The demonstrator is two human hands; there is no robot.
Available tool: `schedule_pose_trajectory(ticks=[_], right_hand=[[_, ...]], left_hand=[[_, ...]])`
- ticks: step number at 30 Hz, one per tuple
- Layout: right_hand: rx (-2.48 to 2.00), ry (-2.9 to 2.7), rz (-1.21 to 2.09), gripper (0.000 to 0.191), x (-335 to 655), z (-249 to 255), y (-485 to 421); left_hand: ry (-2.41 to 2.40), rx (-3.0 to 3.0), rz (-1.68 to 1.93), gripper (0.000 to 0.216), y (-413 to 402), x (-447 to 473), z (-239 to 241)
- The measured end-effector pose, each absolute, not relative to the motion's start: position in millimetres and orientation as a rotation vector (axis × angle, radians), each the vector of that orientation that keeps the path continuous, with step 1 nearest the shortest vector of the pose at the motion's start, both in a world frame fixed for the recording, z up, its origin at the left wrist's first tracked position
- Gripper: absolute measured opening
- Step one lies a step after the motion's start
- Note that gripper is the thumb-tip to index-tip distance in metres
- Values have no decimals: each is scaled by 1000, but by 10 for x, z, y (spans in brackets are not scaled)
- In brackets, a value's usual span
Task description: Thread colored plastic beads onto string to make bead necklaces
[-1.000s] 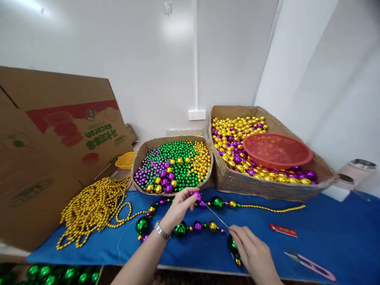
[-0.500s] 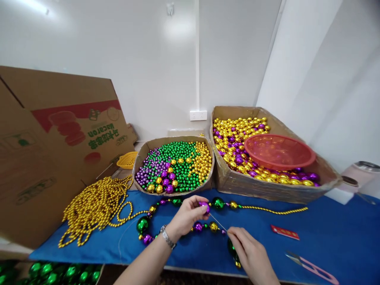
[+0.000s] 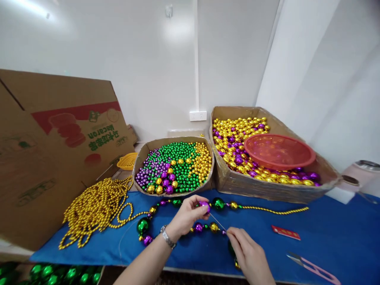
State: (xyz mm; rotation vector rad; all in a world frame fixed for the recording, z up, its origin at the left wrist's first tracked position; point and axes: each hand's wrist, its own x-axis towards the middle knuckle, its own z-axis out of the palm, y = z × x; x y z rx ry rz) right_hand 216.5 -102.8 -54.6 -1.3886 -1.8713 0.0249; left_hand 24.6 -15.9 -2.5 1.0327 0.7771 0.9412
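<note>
My left hand (image 3: 185, 217) pinches a purple bead (image 3: 204, 206) above the blue cloth (image 3: 326, 241). A thin needle (image 3: 217, 221) runs from that bead down to my right hand (image 3: 247, 255), whose fingers are pinched on its lower end. A strand of green, purple and gold beads (image 3: 178, 215) loops on the cloth under both hands. It trails into a thin gold bead chain (image 3: 276, 210) to the right. A watch sits on my left wrist.
A small box of green, purple and gold beads (image 3: 173, 166) and a larger box of gold and purple beads (image 3: 276, 186) with a red basin (image 3: 279, 150) stand behind. A gold chain pile (image 3: 95, 208), a big carton (image 3: 44, 150), pink snips (image 3: 311, 267) and a red packet (image 3: 285, 232) lie around.
My left hand has come down and right with the purple bead along the needle, closer to my right hand. The right hand has stayed almost still.
</note>
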Motion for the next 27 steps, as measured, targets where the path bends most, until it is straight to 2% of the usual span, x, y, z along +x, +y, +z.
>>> schedule_pose_trajectory(ticks=[9,14,17,20,24,27], right_hand=[[-1356,-1822,117,30,2138,-504,-1039],[-1364,-1821,41,29,2166,-515,-1028],[-1400,-1800,12,28,2215,-536,-1013],[-1385,-1782,-42,28,2234,-561,-992],[-1377,-1781,-55,29,2232,-567,-986],[-1383,-1781,-36,27,2245,-552,-994]], left_hand=[[729,1047,904,37,-216,287,-73],[894,1498,899,34,6,196,47],[1270,1835,1058,24,412,85,160],[1397,1869,1077,2,814,18,185],[1383,1793,1060,20,1052,21,138],[1306,1710,1062,10,978,56,112]])
